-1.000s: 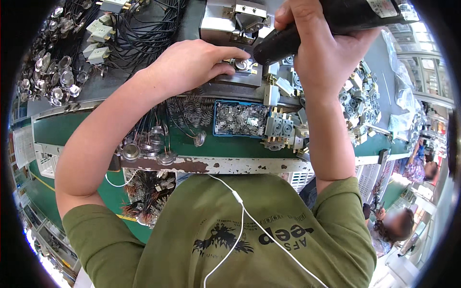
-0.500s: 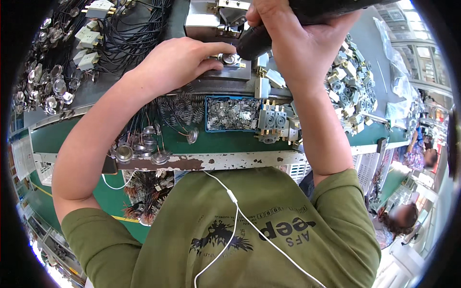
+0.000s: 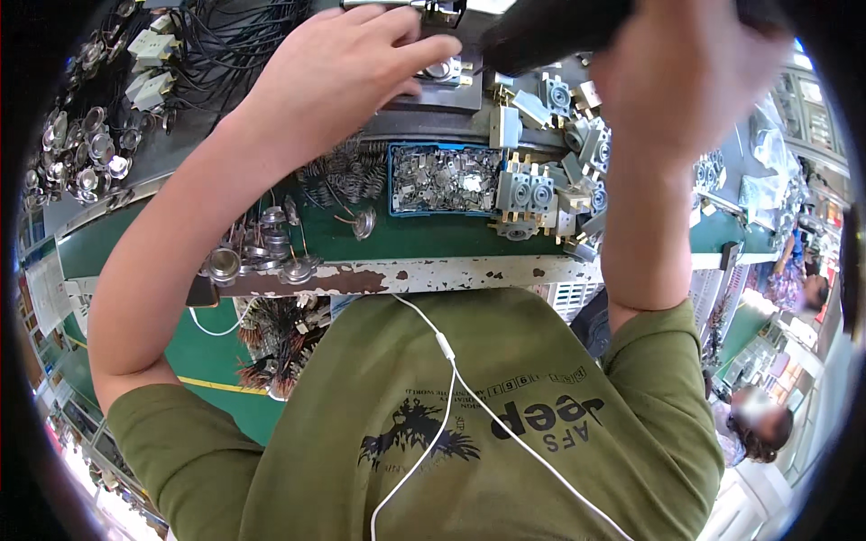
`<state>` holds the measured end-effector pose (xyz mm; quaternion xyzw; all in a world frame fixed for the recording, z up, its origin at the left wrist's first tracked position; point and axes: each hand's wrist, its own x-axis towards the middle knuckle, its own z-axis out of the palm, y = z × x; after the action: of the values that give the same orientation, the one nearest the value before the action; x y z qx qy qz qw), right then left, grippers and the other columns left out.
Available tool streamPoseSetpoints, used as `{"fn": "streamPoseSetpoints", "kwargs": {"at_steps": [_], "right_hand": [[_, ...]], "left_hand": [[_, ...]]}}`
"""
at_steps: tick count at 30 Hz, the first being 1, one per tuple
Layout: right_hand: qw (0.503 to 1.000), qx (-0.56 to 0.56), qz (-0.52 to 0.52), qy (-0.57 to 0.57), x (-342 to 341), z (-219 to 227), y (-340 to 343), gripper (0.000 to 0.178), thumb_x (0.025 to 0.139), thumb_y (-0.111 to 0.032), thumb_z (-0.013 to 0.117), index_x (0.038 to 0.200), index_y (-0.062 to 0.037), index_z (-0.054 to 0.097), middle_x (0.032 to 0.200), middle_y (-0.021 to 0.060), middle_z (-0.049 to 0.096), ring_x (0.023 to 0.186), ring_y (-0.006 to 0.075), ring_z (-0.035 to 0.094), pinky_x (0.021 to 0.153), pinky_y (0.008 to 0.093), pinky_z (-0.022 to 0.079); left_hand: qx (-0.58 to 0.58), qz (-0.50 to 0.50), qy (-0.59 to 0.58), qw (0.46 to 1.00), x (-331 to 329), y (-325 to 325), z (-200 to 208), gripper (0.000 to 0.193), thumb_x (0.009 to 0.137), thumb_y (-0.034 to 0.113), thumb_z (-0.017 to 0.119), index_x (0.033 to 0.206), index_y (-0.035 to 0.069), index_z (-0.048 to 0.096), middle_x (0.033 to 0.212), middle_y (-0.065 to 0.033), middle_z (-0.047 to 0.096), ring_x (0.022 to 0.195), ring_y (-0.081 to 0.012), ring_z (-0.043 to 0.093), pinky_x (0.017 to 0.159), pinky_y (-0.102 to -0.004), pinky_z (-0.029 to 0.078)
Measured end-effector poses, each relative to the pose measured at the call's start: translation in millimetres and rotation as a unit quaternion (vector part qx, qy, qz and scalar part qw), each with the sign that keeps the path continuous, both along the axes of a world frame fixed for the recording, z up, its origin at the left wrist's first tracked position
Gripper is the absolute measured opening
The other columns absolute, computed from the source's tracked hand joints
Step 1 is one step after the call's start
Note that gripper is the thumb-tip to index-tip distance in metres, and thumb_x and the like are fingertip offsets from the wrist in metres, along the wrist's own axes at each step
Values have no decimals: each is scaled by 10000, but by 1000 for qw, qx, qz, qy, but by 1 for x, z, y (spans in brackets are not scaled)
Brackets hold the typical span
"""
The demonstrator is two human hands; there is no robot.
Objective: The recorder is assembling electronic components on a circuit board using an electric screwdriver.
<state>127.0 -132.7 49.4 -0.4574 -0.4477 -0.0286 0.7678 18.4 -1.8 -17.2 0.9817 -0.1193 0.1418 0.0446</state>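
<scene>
My left hand (image 3: 356,72) is over the work block at the top, its index finger stretched out and its thumb apart, with nothing seen between them. Just beyond the fingertips, a round metal disc part (image 3: 440,69) with brass terminals beside it sits on the dark block (image 3: 456,97). Motion smears my right hand (image 3: 681,86), which is wrapped round a black electric screwdriver (image 3: 555,34). The tool's narrow end points left toward the disc part, apart from it. Part of the screwdriver is cut off by the top edge.
A blue tray (image 3: 392,185) of small metal clips stands at the front, with coil springs (image 3: 347,171) to its left. Grey-white switch housings (image 3: 528,194) pile up to the right. Wired metal discs (image 3: 95,153) lie at the left; others hang over the white bench edge (image 3: 433,273).
My right hand has swung right with the screwdriver, whose tip has left the disc part. My left hand has loosened from the disc and lifted slightly. The whole view has shifted a little.
</scene>
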Motion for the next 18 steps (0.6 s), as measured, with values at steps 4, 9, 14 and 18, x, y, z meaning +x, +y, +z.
{"fn": "streamPoseSetpoints", "kwargs": {"at_steps": [4,9,14,18], "right_hand": [[992,-107,-63,-29,10,14,-26,237,897,-17,762,1082,20,620,814,72,691,666,138,682,598,269,573],[988,-103,-83,-81,19,21,-37,193,954,-143,727,1060,15,693,701,58,659,519,122,607,515,254,534],[987,-33,-75,-136,32,30,-38,308,983,-267,723,1082,22,686,705,96,655,508,130,580,498,266,548],[982,-6,-134,-136,25,39,-20,245,994,-230,707,1058,-1,648,695,97,645,500,137,581,492,268,546]], "left_hand": [[21,-118,49,992,-5,-36,3,139,821,154,706,958,134,703,910,-22,652,928,-211,688,797,-381,545],[55,-170,79,981,-11,-48,-23,55,808,187,694,769,149,694,855,16,641,909,-170,665,774,-329,520],[49,-187,57,979,-14,-50,-16,46,842,196,669,816,159,670,837,47,597,885,-142,629,744,-297,478],[-47,-170,119,977,-16,-51,-14,55,858,176,664,843,123,656,802,-10,637,846,-197,676,741,-349,515]]}}
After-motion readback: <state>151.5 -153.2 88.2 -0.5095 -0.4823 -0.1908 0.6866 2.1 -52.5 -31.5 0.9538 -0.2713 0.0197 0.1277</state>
